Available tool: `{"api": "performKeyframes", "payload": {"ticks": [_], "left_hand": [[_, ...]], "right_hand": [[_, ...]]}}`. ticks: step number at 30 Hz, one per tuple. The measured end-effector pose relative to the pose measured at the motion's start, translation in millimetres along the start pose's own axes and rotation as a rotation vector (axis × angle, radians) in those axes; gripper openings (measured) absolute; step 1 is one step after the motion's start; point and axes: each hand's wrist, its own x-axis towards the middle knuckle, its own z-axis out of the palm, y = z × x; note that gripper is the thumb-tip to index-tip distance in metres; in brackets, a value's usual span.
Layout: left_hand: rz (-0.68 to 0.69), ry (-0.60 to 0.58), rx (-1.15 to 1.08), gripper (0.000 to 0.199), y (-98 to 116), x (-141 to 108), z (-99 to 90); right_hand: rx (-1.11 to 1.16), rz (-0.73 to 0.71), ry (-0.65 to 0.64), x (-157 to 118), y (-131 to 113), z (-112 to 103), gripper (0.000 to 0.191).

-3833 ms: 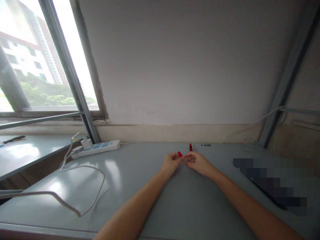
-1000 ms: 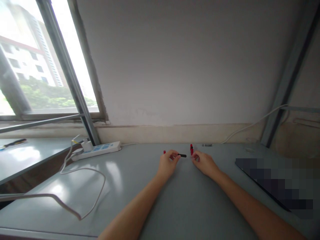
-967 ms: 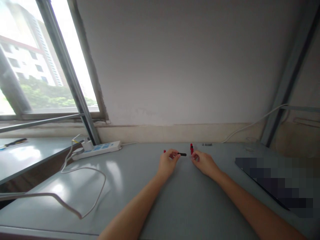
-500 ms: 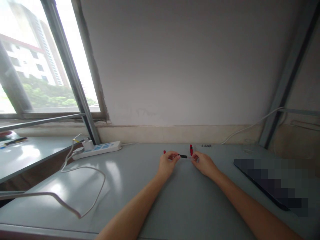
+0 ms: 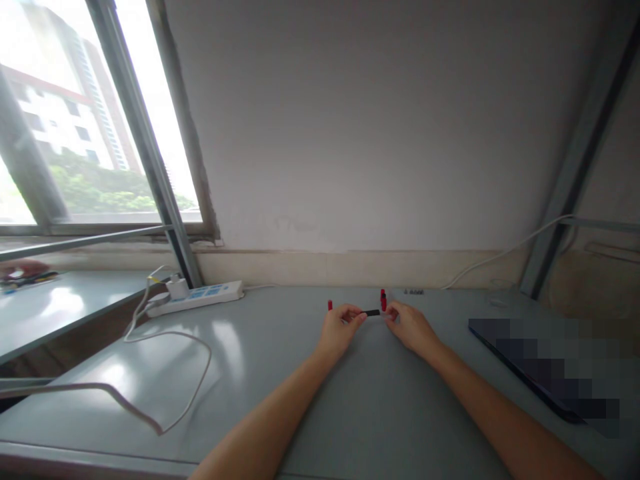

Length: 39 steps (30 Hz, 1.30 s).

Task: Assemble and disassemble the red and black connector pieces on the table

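My left hand [image 5: 340,328] is closed in a pinch on a short black tube-like piece [image 5: 371,313], which sticks out to the right of its fingertips. My right hand [image 5: 407,325] pinches a small pale, see-through piece [image 5: 385,315] in line with the black one. The two pieces meet or nearly touch; at this size I cannot tell which. Just behind the right fingertips is an upright red and black piece [image 5: 383,299]. A small red piece [image 5: 330,305] shows behind my left hand, its lower part hidden.
Several tiny dark parts [image 5: 413,292] lie in a row near the wall. A white power strip [image 5: 200,298] with plugs and a looping cable [image 5: 200,383] occupies the left of the grey table [image 5: 380,413]. A dark flat object [image 5: 525,373], partly pixelated, lies at right.
My left hand has moved slightly right with the black piece, narrowing the gap to my right hand. The right hand has stayed almost still.
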Motion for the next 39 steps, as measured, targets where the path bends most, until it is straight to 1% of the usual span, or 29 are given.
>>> {"api": "performKeyframes", "payload": {"ticks": [7, 13, 19, 24, 27, 34, 39], "left_hand": [[0.000, 0.042, -0.012, 0.015, 0, 1, -0.1], [-0.020, 0.038, 0.009, 0.009, 1, 2, 0.8], [-0.012, 0.033, 0.007, 0.011, -2, 2, 2.0], [-0.021, 0.078, 0.045, 0.010, -3, 2, 0.8], [-0.032, 0.083, 0.056, 0.009, -4, 3, 0.3], [-0.070, 0.065, -0.018, 0.010, -4, 3, 1.6], [-0.072, 0.078, -0.039, 0.011, -8, 5, 2.0]], "right_hand": [[-0.141, -0.024, 0.063, -3, -8, -8, 0.007], [-0.121, -0.011, 0.065, -3, -8, -8, 0.007], [-0.150, -0.047, 0.060, -4, -13, -10, 0.007], [-0.182, -0.015, 0.063, -3, -10, -10, 0.007], [-0.180, -0.027, 0.075, -3, -7, -10, 0.007], [-0.174, -0.069, 0.066, -4, -10, -9, 0.007], [-0.143, -0.064, 0.042, -3, -10, -10, 0.008]]}}
